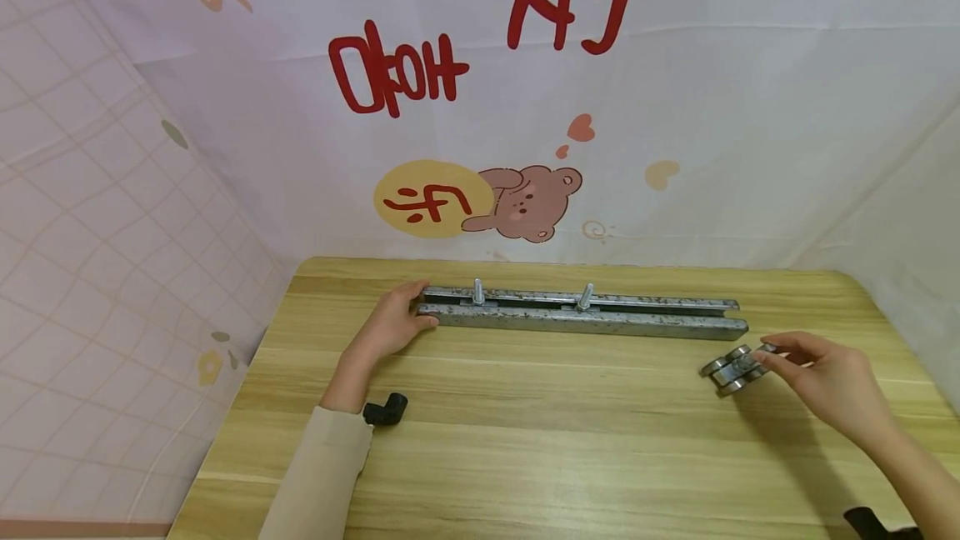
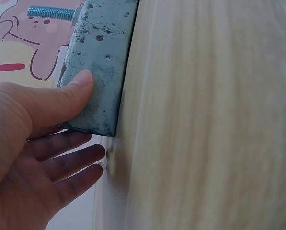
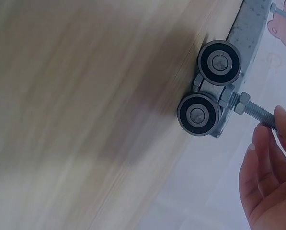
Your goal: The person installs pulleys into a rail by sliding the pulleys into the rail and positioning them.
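A long steel channel track (image 1: 600, 322) lies across the back of the table, its slot facing up. Two threaded bolts (image 1: 478, 293) stand up out of that slot. My left hand (image 1: 386, 325) holds the track's left end, thumb on the front wall, while the other fingers reach behind and past the end in the left wrist view. Off the track's right end, my right hand (image 1: 836, 377) pinches the threaded stem (image 3: 259, 114) of a roller trolley (image 1: 733, 371) between thumb and fingers. Its wheels (image 3: 198, 115) face the right wrist camera, and a nut sits on the stem.
The wood-grain table (image 1: 525, 432) meets a white printed cloth (image 1: 750, 148) close behind the track. A black angled piece (image 1: 386, 409) is beside my left wrist, and another dark piece (image 1: 866, 521) shows at the lower right.
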Motion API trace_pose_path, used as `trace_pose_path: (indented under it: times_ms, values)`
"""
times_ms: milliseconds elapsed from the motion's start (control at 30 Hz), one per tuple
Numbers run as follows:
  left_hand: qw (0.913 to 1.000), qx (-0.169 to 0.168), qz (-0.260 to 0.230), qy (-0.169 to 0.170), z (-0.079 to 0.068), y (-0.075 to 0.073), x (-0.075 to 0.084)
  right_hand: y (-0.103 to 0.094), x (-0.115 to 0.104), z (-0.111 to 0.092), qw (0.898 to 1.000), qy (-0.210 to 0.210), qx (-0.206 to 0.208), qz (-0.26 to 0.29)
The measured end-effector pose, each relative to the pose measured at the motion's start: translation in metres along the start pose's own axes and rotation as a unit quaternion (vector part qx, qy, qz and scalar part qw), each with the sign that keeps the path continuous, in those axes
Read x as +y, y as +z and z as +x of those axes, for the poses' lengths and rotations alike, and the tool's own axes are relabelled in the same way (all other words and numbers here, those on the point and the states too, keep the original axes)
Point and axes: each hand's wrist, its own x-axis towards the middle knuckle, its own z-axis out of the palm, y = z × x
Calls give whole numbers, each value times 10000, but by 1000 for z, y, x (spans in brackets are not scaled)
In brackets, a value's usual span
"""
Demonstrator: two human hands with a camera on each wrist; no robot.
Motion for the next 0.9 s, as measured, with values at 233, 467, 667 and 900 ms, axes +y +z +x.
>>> trace_pose_path:
  times_ms: [233, 467, 667, 900]
  values:
    - [10000, 31, -39, 34, 0, 1, -2, -5, 8, 4, 9997, 176, -64, -136]
    - [10000, 5, -69, 9, 0, 2, -2, -11, 18, 5, 9990, 341, -189, -201]
    - [10000, 14, -27, 40, 1, 2, -4, -14, 24, 7, 9986, 348, -290, -280]
    - [10000, 17, -22, 46, 0, 3, -4, -13, 29, 10, 9986, 423, -162, -286]
